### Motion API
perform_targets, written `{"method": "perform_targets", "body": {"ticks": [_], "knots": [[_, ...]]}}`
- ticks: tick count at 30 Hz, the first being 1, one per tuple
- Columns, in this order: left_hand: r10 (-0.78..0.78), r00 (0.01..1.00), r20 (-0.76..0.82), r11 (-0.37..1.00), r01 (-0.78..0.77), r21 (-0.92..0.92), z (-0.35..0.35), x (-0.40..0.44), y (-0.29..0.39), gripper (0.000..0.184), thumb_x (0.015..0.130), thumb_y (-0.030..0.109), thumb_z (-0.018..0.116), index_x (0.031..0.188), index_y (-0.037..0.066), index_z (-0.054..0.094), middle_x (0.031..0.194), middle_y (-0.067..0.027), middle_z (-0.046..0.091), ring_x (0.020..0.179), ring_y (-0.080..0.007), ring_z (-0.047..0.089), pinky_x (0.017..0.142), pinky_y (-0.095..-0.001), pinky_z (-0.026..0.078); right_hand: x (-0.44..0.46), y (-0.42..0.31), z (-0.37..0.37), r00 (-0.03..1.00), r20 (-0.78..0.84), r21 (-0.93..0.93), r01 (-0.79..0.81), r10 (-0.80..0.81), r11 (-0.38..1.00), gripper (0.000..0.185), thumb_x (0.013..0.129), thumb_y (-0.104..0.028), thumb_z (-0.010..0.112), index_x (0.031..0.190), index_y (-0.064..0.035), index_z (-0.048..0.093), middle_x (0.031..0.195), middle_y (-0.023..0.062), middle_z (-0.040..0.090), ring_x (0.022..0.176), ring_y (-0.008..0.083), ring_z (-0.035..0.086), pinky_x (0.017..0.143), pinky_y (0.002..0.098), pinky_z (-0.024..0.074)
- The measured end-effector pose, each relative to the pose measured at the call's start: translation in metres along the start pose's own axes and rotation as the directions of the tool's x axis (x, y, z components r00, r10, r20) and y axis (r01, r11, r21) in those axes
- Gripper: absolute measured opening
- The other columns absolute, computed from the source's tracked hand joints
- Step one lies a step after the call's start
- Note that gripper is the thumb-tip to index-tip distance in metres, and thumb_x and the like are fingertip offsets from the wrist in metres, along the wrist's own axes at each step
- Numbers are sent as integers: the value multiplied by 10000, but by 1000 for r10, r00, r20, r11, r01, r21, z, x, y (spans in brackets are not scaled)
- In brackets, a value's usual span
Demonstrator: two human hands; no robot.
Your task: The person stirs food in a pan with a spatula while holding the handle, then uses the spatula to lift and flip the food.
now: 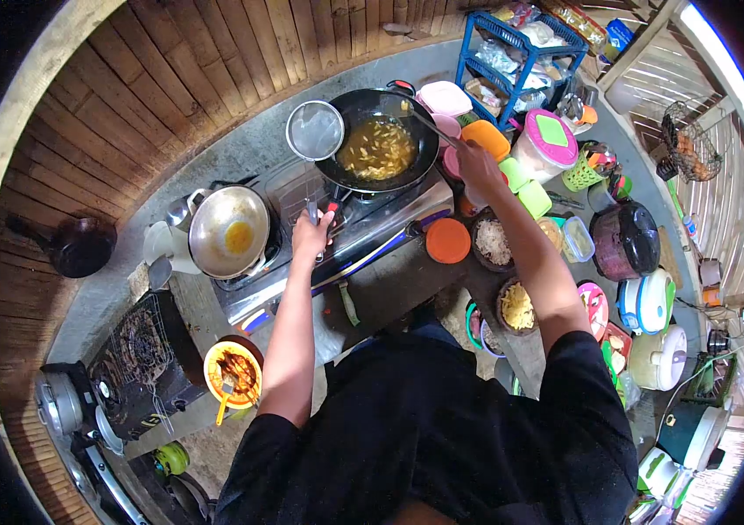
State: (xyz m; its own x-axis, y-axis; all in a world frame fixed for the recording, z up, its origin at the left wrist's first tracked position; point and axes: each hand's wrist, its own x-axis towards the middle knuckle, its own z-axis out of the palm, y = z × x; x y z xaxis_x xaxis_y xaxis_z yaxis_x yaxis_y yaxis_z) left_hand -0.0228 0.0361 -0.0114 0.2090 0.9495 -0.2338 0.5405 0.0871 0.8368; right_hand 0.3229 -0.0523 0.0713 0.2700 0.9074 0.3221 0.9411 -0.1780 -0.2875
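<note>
My left hand (310, 236) is closed around the handle of a fine-mesh strainer (315, 131), which is raised beside the black wok's left rim. The red-and-black handle of the wok (431, 150) lies right at my left fingers; whether they also grip it I cannot tell. In the wok, pale cut pieces (377, 150) lie in bubbling oil. My right hand (480, 172) grips the handle of a spatula (431, 125), its end reaching over the wok's upper right side. Under the wok is a gas stove (363, 236).
On the left burner stands a metal pan (229, 231) with some yellow oil. A yellow-rimmed bowl (233, 374) of red sauce sits near my left forearm. To the right are a bowl of yellow strips (516, 306), an orange lid (448, 240), several containers and a blue rack (521, 66).
</note>
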Motion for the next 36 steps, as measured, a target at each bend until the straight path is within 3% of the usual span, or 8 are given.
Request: {"method": "perform_targets", "body": {"ticks": [3, 6, 9, 13, 15, 18, 26, 36], "knots": [[-9, 1000, 16, 1000, 9, -10, -2, -2, 3, 276, 852, 312, 672, 870, 62, 558, 739, -66, 692, 490, -187, 635, 511, -329, 489, -2, 8, 10, 999, -32, -85, -23, 20, 996, 163, 852, -92, 499, 936, -18, 617, 841, 218, 624, 828, 377, 629, 737, 459, 508], [-21, 1000, 11, 1000, 21, -8, -3, -4, 6, 275, 851, 311, 672, 870, 61, 558, 737, -66, 690, 492, -184, 634, 508, -331, 488, -1, 27, 20, 991, 51, 63, 122, -125, 991, 341, 861, -99, 492, 1182, -131, 600, 939, 210, 651, 876, 392, 622, 751, 476, 506], [-20, 1000, 7, 1000, 20, -11, -3, -5, 7, 274, 850, 308, 673, 868, 59, 557, 732, -66, 689, 487, -180, 631, 508, -332, 488, -5, 20, 2, 967, 253, -15, 26, -21, 1000, 312, 871, -123, 512, 1163, -102, 617, 942, 193, 662, 846, 352, 646, 758, 445, 508], [36, 999, 20, 999, -36, -24, 0, 1, 0, 271, 871, 276, 666, 863, 46, 522, 719, -58, 679, 415, -142, 574, 370, -291, 426, -15, 10, -22, 885, 463, 223, -163, 42, 961, 280, 867, -158, 583, 1123, -61, 643, 931, 151, 675, 831, 267, 651, 759, 379, 497], [-10, 1000, 19, 1000, 10, -3, -3, -3, 6, 275, 854, 307, 666, 847, 56, 556, 721, -71, 684, 486, -176, 629, 516, -330, 487, -19, 7, -22, 833, 547, 260, -269, 88, 928, 279, 861, -161, 604, 1114, -50, 646, 921, 143, 676, 832, 248, 647, 756, 360, 491], [-10, 1000, 22, 1000, 10, -12, -4, -6, 9, 286, 855, 314, 664, 836, 50, 555, 711, -76, 680, 491, -180, 632, 522, -333, 488, -23, 7, -12, 887, 452, 392, -104, -93, 914, 279, 882, -100, 544, 1141, -47, 634, 894, 194, 658, 796, 286, 655, 716, 406, 485], [-4, 1000, 17, 1000, 4, 0, -4, -5, 7, 293, 856, 319, 662, 843, 48, 551, 716, -82, 678, 500, -190, 636, 533, -337, 491, -28, -41, -88, 947, 157, 71, 273, -281, 959, 271, 831, -61, 518, 1075, -57, 636, 963, 157, 639, 847, 360, 627, 748, 450, 502], [-7, 1000, 16, 1000, 8, -14, -4, -5, 7, 292, 851, 317, 673, 831, 56, 543, 711, -74, 676, 497, -185, 631, 547, -337, 488, -34, -20, -99, 930, 259, -244, 324, -261, 914, 320, 813, -62, 526, 1118, -108, 614, 974, 117, 619, 801, 320, 643, 667, 428, 518]]}}
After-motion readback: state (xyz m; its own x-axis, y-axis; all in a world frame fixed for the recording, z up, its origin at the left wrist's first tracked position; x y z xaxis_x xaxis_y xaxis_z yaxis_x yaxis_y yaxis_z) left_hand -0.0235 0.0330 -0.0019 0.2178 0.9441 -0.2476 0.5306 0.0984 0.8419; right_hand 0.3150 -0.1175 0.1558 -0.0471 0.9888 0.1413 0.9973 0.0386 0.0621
